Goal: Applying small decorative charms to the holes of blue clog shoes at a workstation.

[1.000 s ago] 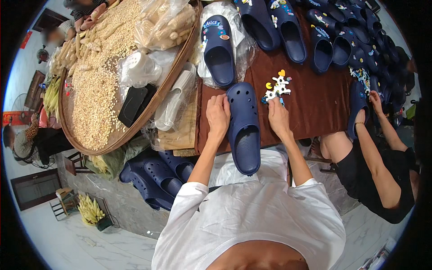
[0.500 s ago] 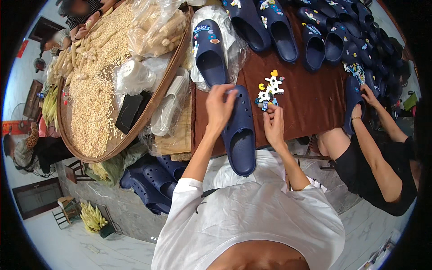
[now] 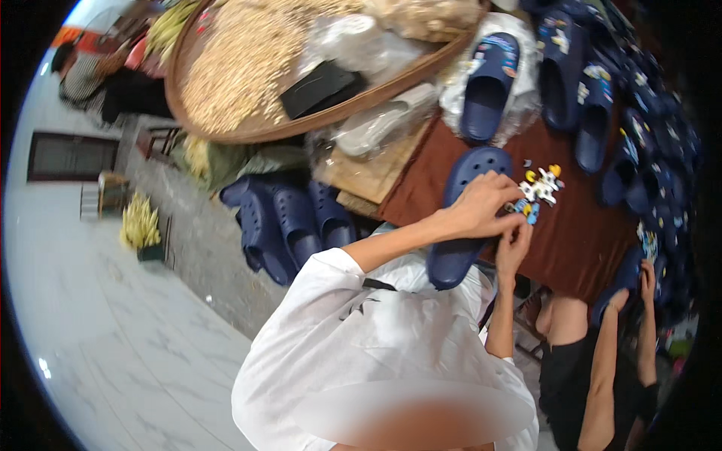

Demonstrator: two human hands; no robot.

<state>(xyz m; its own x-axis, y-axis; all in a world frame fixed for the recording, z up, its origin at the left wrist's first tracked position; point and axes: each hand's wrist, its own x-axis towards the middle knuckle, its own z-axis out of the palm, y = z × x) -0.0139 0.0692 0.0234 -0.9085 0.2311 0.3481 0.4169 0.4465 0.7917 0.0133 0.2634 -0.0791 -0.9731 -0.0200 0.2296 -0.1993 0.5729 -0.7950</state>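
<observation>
A navy clog (image 3: 456, 254) with a holed toe lies slanted in front of me, its heel end over my lap. My left hand (image 3: 481, 208) reaches across its upper, fingers bent towards the small charms. Just below, my right hand (image 3: 513, 246) has its fingertips pinched together and meets my left thumb. Whatever lies between the fingers is too small and covered to make out. Beside the fingertips sits a little pile of shoe charms (image 3: 540, 188), white, yellow and blue, on the brown cloth (image 3: 568, 244).
A decorated navy clog (image 3: 487, 94) rests on clear plastic wrapping, and many more crowd the right side. A round tray (image 3: 376, 96) of corn kernels stands at the upper left. Plain navy clogs (image 3: 289, 218) sit lower left. Another person's hand (image 3: 645, 282) works at the right.
The view has swung, shifting the scene. My left hand has gone from the clog's toe across it to the charms, where it now meets my right hand. The clog looks more tilted.
</observation>
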